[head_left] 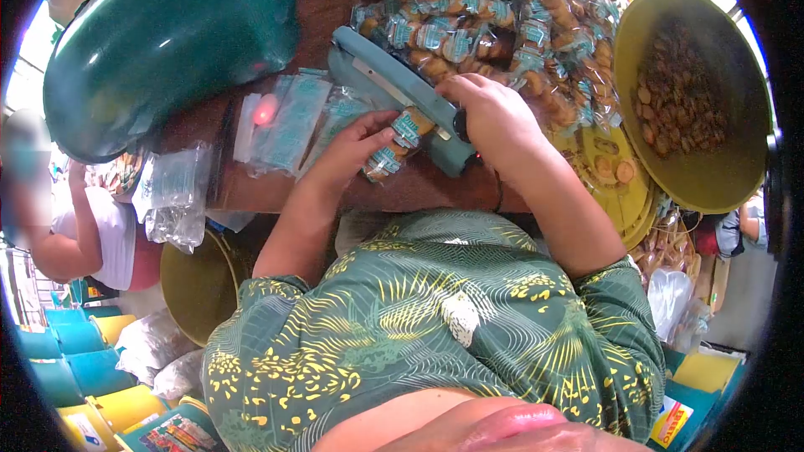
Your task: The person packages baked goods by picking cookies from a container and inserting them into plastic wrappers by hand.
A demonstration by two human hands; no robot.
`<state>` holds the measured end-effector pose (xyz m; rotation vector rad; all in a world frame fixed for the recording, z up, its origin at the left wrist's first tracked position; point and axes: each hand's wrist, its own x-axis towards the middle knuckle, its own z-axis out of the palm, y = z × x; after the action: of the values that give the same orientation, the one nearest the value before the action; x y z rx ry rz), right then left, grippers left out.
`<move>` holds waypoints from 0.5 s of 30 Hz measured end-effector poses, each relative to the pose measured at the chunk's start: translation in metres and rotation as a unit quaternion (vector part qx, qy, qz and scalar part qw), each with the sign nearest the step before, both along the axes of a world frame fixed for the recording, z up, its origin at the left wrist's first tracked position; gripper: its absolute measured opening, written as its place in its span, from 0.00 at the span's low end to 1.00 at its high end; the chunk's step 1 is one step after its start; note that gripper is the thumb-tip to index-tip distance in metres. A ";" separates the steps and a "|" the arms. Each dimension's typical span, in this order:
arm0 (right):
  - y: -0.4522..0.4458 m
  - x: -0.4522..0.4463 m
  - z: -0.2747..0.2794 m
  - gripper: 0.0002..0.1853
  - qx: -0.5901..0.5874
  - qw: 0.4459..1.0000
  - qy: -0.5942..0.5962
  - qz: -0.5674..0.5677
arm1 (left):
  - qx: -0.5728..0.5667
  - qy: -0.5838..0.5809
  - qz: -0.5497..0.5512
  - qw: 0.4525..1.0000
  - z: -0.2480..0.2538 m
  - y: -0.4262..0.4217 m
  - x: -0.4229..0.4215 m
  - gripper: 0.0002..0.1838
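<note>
My left hand (356,149) pinches a small clear packet of round cookies (408,136) with blue-green print. The packet's far end lies against the near side of a light-blue impulse sealer (389,71), which stands slantwise on the brown table. At the sealer's right end, my right hand (496,113) is closed over its arm, with the fingertips partly hidden. Left of the sealer, flat printed plastic bags (293,121) lie on the table, with a pink egg-shaped object (265,109) on top of them.
Behind the sealer is a heap of filled cookie packets (456,12). A large green tub (176,42) lies tilted at left. To the right, a yellow bucket (703,172) holds loose brown pieces, beside a yellow lid (599,163). Another person (100,226) is at far left.
</note>
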<state>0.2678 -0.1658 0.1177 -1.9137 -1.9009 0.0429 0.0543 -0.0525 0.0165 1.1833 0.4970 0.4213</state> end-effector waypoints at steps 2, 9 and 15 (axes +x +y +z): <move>0.000 -0.003 0.005 0.18 -0.019 1.000 -0.012 -0.001 | 0.017 0.007 0.004 1.000 0.002 0.002 0.003 0.24; 0.000 0.002 -0.002 0.18 -0.029 0.999 0.036 0.008 | 0.020 0.035 0.017 0.999 -0.001 0.004 0.012 0.26; -0.001 0.004 -0.014 0.17 0.036 0.998 0.051 0.000 | 0.173 0.104 0.016 0.979 0.030 -0.015 0.018 0.27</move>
<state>0.2715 -0.1671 0.1039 -1.8298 -1.8113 0.0693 0.0721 -0.0673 0.0461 1.5674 0.6415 0.4235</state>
